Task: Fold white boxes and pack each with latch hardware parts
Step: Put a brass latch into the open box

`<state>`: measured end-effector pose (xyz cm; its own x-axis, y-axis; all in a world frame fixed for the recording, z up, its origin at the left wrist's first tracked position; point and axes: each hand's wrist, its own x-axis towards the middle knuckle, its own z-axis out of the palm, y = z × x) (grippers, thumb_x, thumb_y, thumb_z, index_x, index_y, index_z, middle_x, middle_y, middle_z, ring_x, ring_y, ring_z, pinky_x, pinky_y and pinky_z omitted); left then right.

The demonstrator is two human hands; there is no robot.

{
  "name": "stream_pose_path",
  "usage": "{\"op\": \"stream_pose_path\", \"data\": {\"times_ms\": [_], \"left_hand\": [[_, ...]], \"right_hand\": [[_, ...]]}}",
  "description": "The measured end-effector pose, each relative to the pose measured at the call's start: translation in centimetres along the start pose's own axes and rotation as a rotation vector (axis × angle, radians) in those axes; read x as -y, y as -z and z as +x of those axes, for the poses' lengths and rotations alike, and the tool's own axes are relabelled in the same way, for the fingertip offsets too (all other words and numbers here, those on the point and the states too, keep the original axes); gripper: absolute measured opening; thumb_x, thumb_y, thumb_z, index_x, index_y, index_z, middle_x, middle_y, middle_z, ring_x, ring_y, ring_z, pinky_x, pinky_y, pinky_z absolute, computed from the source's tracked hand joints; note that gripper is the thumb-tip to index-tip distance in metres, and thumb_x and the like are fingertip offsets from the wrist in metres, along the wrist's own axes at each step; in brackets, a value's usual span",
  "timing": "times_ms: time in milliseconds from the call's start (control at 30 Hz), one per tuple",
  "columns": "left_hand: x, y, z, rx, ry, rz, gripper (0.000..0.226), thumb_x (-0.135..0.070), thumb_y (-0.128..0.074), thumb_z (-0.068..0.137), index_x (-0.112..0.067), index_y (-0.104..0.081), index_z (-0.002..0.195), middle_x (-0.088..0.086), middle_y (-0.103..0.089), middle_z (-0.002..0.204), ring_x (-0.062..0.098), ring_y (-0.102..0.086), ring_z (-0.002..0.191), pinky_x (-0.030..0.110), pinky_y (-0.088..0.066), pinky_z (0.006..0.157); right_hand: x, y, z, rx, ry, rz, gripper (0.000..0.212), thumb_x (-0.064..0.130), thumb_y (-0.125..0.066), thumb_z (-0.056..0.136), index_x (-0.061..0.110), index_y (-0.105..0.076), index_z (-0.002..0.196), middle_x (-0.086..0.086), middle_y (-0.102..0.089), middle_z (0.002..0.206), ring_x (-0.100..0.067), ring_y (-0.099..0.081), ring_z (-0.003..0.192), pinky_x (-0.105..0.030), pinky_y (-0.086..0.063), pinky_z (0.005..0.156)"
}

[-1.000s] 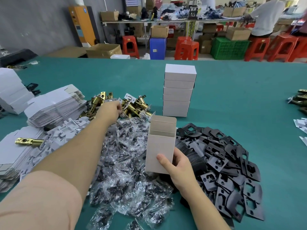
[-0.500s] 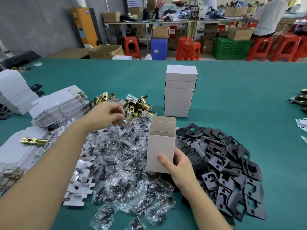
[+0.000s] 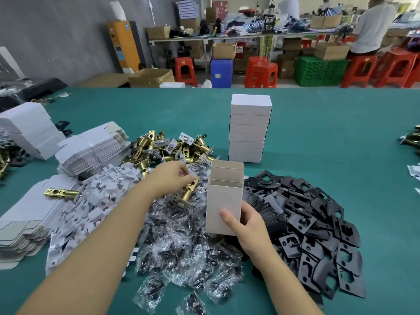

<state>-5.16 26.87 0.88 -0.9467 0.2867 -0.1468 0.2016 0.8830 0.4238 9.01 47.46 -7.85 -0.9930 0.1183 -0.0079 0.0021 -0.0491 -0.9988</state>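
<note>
Your left hand [image 3: 169, 179] has its fingers [image 3: 185, 178] curled round a brass latch [image 3: 188, 193], pinching its upper end so the bolt hangs tilted, faceplate end lowest, just above the heap of clear plastic bags [image 3: 181, 242]. Your right hand [image 3: 247, 226] grips an open white box [image 3: 225, 198] low on its body, thumb [image 3: 228, 220] flat across the near face and the other fingers wrapped behind it out of sight. The box stands upright with its lid flap raised at the back, and the latch hangs just left of its mouth, not touching it.

Behind your left hand lies the pile of brass latches [image 3: 172, 148]. Right of the box spreads a heap of black strike plates [image 3: 318, 226]. Behind the box, well apart from it, a stack of closed white boxes [image 3: 248, 128] stands on the green table [image 3: 329, 142]. To your left are white cardboard inserts [image 3: 95, 201], stacks of flat unfolded box blanks [image 3: 93, 148], and a single brass latch [image 3: 61, 193] lying on one of the flat stacks. At the far side of the room a person in a white shirt [image 3: 372, 26] stands at a bench.
</note>
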Motion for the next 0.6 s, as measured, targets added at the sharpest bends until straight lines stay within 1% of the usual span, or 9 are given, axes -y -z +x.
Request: {"op": "stream_pose_path", "data": {"times_ms": [100,200,300,367,433,467,533,567,600], "left_hand": [[-1.4,-1.0,1.1,0.014,0.029,-0.01,0.048,-0.041,-0.062,0.098,-0.018,-0.055,0.139,0.007,-0.066,0.124,0.022,-0.066,0.102,0.038,-0.055,0.09],[-1.9,-1.9,1.7,0.019,0.073,0.043,0.053,-0.034,-0.064,0.097,-0.014,-0.052,0.145,0.012,-0.062,0.133,0.028,-0.062,0.113,0.041,-0.052,0.098],[-1.8,-1.6,1.6,0.009,0.111,-0.141,0.042,-0.027,-0.074,0.092,-0.012,-0.066,0.131,0.011,-0.067,0.125,0.027,-0.065,0.107,0.047,-0.053,0.099],[-1.6,-0.9,1.1,0.0,0.102,-0.248,0.026,-0.023,-0.078,0.09,-0.014,-0.076,0.114,0.004,-0.073,0.105,0.021,-0.069,0.095,0.047,-0.057,0.094],[-1.5,0.0,0.1,-0.038,0.067,-0.302,0.007,-0.022,-0.078,0.089,-0.021,-0.079,0.096,-0.005,-0.076,0.085,0.014,-0.07,0.083,0.039,-0.059,0.082],[-1.6,0.6,-0.6,-0.063,0.043,-0.304,0.004,-0.022,-0.078,0.089,-0.026,-0.078,0.089,-0.009,-0.075,0.078,0.007,-0.07,0.076,0.032,-0.057,0.074],[-2.1,1.9,-2.2,-0.118,-0.009,-0.233,0.013,-0.023,-0.077,0.089,-0.034,-0.074,0.082,-0.013,-0.072,0.073,-0.001,-0.063,0.063,0.018,-0.049,0.059],[-2.5,2.7,-3.0,-0.144,-0.036,-0.178,0.017,-0.023,-0.076,0.09,-0.036,-0.071,0.082,-0.015,-0.07,0.075,-0.002,-0.06,0.063,0.017,-0.047,0.057],[-3.0,3.5,-3.9,-0.173,-0.067,-0.116,0.017,-0.023,-0.074,0.091,-0.038,-0.069,0.084,-0.018,-0.068,0.078,-0.003,-0.059,0.067,0.018,-0.048,0.061]], "right_hand": [[-0.1,0.0,0.0,-0.003,-0.002,-0.011,0.027,0.029,-0.078,0.09,0.033,-0.068,0.115,0.019,-0.076,0.107,-0.004,-0.072,0.098,-0.022,-0.057,0.077],[-0.1,0.0,0.0,-0.002,-0.005,-0.007,0.027,0.028,-0.078,0.09,0.033,-0.068,0.115,0.019,-0.076,0.106,-0.004,-0.072,0.097,-0.022,-0.058,0.077],[0.0,-0.1,0.1,0.007,0.0,0.008,0.028,0.027,-0.078,0.09,0.033,-0.067,0.115,0.019,-0.076,0.106,-0.004,-0.072,0.097,-0.02,-0.057,0.076],[-0.1,-0.1,0.1,0.021,0.0,0.026,0.029,0.024,-0.079,0.09,0.031,-0.068,0.115,0.015,-0.076,0.106,-0.006,-0.072,0.097,-0.021,-0.057,0.076],[-0.1,-0.1,0.0,0.035,0.007,0.026,0.029,0.019,-0.079,0.09,0.029,-0.069,0.115,0.011,-0.077,0.105,-0.009,-0.072,0.096,-0.023,-0.058,0.077],[-0.2,-0.2,0.0,0.037,0.012,0.021,0.029,0.017,-0.079,0.09,0.029,-0.069,0.114,0.009,-0.077,0.104,-0.009,-0.072,0.096,-0.024,-0.058,0.078],[-0.3,-0.2,0.0,0.04,0.016,0.014,0.029,0.015,-0.079,0.089,0.028,-0.069,0.113,0.008,-0.077,0.104,-0.01,-0.072,0.096,-0.027,-0.059,0.08],[-0.3,-0.2,0.1,0.04,0.016,0.005,0.029,0.015,-0.079,0.089,0.027,-0.069,0.113,0.007,-0.076,0.104,-0.011,-0.072,0.096,-0.029,-0.059,0.081],[-0.4,-0.2,0.1,0.039,0.017,-0.009,0.029,0.016,-0.08,0.089,0.026,-0.069,0.114,0.006,-0.076,0.104,-0.012,-0.071,0.097,-0.031,-0.06,0.082]]}}
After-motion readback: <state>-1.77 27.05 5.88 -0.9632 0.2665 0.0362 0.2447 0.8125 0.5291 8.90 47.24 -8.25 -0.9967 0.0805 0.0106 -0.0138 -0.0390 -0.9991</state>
